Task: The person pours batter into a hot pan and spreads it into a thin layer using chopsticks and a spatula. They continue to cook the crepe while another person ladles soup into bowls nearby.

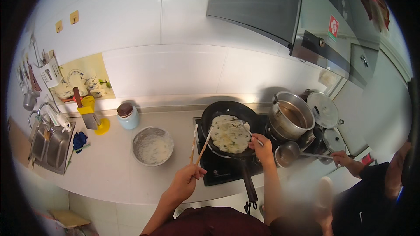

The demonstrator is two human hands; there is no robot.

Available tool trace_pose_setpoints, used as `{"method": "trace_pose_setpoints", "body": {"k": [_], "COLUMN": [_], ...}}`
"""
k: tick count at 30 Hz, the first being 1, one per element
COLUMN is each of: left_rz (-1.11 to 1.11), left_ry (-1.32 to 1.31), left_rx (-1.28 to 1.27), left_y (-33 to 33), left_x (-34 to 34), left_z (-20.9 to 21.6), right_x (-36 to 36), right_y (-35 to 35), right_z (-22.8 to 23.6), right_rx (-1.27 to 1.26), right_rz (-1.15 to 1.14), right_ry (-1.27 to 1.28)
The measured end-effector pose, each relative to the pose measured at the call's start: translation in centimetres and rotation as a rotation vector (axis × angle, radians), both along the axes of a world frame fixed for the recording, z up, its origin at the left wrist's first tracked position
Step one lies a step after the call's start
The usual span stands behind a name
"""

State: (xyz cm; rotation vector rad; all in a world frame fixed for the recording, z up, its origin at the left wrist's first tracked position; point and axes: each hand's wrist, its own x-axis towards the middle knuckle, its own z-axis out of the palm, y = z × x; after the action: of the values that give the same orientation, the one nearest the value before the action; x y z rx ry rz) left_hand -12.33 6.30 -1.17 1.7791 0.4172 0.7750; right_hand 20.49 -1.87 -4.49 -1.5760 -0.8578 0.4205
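Note:
My left hand (pixel 186 180) grips a pair of wooden chopsticks (pixel 199 145) whose tips reach the left rim of a black frying pan (pixel 218 110). A pale flat pancake (pixel 230 133) with green flecks fills the pan. My right hand (pixel 262 146) rests at the pan's right edge, fingers closed on a thin utensil touching the pancake; what it is I cannot tell. The pan's long black handle (pixel 248 182) points toward me over the black stove (pixel 218 166).
A metal bowl (pixel 153 146) with batter residue sits left of the stove. A steel pot (pixel 291 116) and lids stand to the right. Another person's hand (pixel 342 158) holds a ladle (pixel 288 153). A sink (pixel 50 146), jar (pixel 127 116) and knife block (pixel 89 114) lie left.

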Motion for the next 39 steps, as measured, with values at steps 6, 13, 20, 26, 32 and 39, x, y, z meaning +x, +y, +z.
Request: {"method": "trace_pose_setpoints", "body": {"k": [6, 13, 20, 26, 32, 39], "left_rz": [-0.005, -0.056, -0.081, -0.077, -0.105, -0.104], "left_ry": [-0.026, 0.027, 0.041, 0.112, 0.084, 0.1], "left_rx": [-0.085, -0.017, -0.054, -0.046, -0.078, -0.076], "left_y": [0.0, -0.2, -0.2, 0.5, 0.7, 1.0], "left_x": [0.2, 1.7, 2.3, 2.7, 3.9, 5.0], "left_z": [-0.9, 0.1, 0.8, 1.5, 1.6, 1.9], "right_x": [-1.9, -5.6, -8.5, -10.9, -13.0, -14.4], "right_y": [-0.1, -2.4, -4.3, -5.0, -6.0, -6.7], "right_z": [0.3, 2.4, 3.4, 4.2, 5.0, 4.2], "right_rx": [0.029, 0.008, 0.098, 0.054, 0.055, -0.002], "right_rz": [-0.073, -0.136, -0.149, -0.166, -0.196, -0.198], "right_ry": [-0.497, -0.533, -0.573, -0.611, -0.65, -0.667]}}
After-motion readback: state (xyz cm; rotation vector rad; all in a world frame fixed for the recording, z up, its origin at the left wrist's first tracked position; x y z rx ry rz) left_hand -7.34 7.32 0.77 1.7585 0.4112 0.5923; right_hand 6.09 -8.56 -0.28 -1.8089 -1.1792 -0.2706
